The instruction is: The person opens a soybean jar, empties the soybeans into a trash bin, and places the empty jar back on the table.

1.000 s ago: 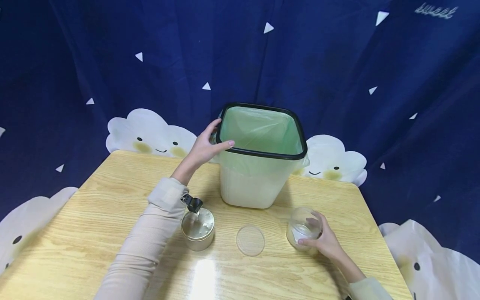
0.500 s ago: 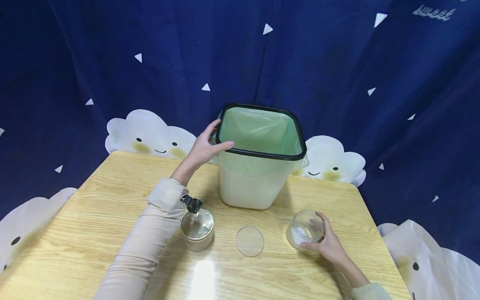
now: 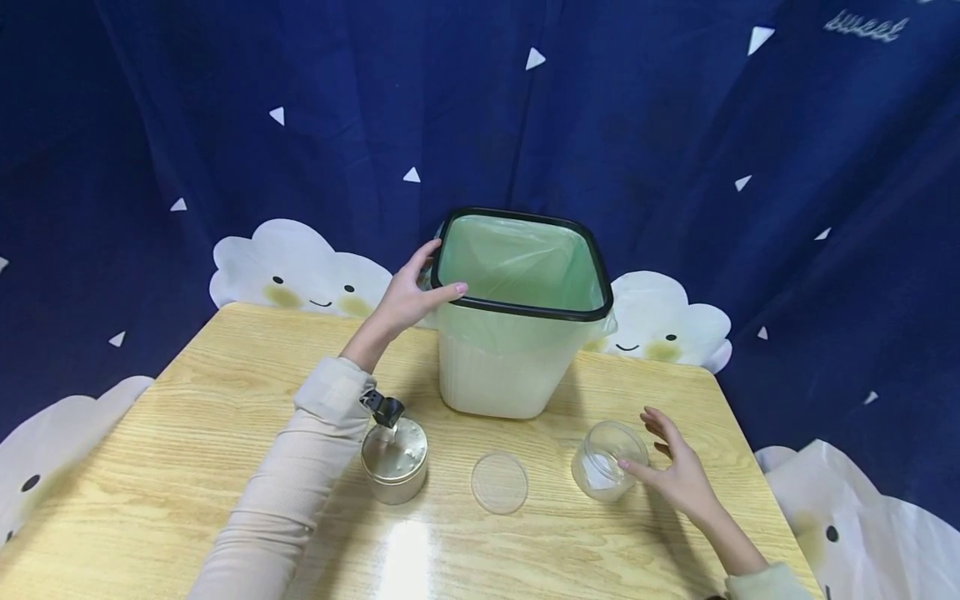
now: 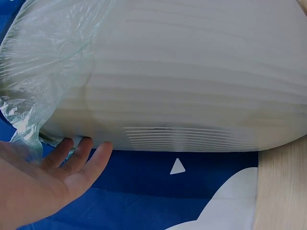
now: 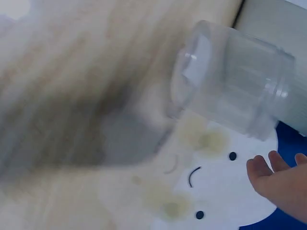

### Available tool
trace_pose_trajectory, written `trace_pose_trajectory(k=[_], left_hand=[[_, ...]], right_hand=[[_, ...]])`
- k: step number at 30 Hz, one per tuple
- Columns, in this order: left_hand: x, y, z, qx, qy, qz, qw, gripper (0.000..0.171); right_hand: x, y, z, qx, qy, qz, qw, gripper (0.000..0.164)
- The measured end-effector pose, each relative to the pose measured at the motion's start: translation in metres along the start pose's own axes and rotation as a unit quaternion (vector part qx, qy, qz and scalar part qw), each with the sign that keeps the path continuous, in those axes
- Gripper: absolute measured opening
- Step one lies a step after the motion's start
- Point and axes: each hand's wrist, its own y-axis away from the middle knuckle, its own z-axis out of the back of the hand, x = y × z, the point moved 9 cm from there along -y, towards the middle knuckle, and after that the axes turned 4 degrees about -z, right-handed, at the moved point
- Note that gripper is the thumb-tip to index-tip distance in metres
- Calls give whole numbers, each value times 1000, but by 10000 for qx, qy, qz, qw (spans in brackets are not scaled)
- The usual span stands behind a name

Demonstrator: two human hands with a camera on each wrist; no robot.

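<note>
At the back of the table stands a whitish trash bin with a black rim and a pale green bag lining it. My left hand holds its left corner, thumb over the front rim and fingers against the outer side. In the left wrist view those fingertips touch the bin wall below the bag's edge. A clear jar stands upright at the right with something white inside. Beside it, my right hand has its fingers spread, holding nothing. The right wrist view has a gap between its fingers and the jar.
A round clear disc, like a lid, lies flat between the jar and a silvery-topped round container. That container stands close to my left forearm. Behind the wooden table hangs a dark blue curtain with white clouds.
My right hand has let go of the clear jar and drawn off to the right. Earlier the jar tipped slightly; now it stands upright. My left hand stays on the bin.
</note>
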Motion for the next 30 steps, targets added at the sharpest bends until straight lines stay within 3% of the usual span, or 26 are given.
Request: trace_pose_trajectory(k=[7,14,30], left_hand=[[1,0,1,3,-8,28,10000,78],[1,0,0,35,-39,36,10000,78],[-1,0,0,77,-218,61,9997,79]], right_hand=[[27,-4,14,-163,-244,542,9981,78],[51,-8,14,-179,-601,823,9946,74],[105,-19,-32,348,-1004,1199,9871,88]])
